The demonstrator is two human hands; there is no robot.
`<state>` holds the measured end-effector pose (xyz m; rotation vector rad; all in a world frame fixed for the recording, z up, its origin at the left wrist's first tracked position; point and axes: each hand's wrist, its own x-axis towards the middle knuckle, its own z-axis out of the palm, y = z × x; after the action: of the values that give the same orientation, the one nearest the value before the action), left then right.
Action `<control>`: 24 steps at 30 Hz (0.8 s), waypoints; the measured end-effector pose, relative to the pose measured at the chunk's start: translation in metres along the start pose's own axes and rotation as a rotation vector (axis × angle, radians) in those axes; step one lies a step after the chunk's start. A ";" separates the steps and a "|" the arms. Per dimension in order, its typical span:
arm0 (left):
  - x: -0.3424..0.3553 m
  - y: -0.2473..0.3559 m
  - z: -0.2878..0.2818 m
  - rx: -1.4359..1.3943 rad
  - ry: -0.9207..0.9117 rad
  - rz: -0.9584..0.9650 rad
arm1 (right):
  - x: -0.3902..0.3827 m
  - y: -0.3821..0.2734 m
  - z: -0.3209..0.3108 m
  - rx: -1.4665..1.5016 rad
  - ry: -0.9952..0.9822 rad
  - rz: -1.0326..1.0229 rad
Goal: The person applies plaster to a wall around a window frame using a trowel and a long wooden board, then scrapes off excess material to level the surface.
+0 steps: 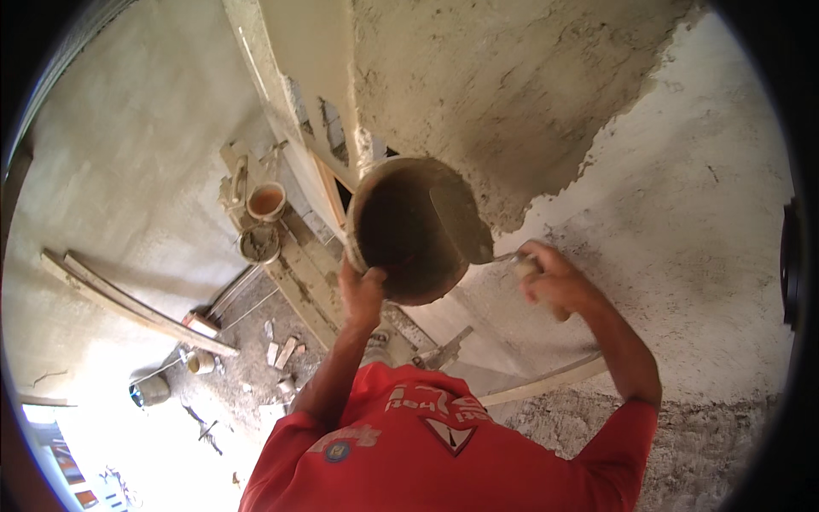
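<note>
Right fingers (544,254) clasped a trowel (461,226) (blade leftward, at the bucket (388,183)'s right rim); left fingers (350,283) gripped the lower-left rim.

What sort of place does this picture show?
Probably a building or renovation site: the wall is only partly covered with what looks like plaster, the left hand holds a bucket, and the right hand holds a trowel.

Shirt (426,482) is bright red with white lettering (431,401) and a white triangle (449,435). Bucket (422,292) is muddy grey-brown, trowel handle (528,268) tan. Plaster (512,102)'s brownish, wall (708,213) way paler.
</note>
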<state>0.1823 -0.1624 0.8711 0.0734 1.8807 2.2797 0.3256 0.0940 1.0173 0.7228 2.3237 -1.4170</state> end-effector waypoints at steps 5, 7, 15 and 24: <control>-0.014 -0.002 0.016 0.056 -0.072 0.128 | 0.024 0.035 0.059 0.466 -0.203 -0.007; -0.017 -0.009 0.018 0.068 -0.076 0.197 | 0.024 0.036 0.076 0.811 -0.211 -0.031; -0.025 0.000 0.027 0.117 -0.108 0.256 | 0.094 0.022 0.120 0.651 0.082 -0.140; 0.015 0.044 0.000 0.121 -0.218 0.278 | 0.093 0.015 0.088 -0.687 0.103 -0.617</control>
<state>0.1623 -0.1681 0.9129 0.6101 1.9931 2.2096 0.2585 0.0451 0.9187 -0.1367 2.9888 -0.6433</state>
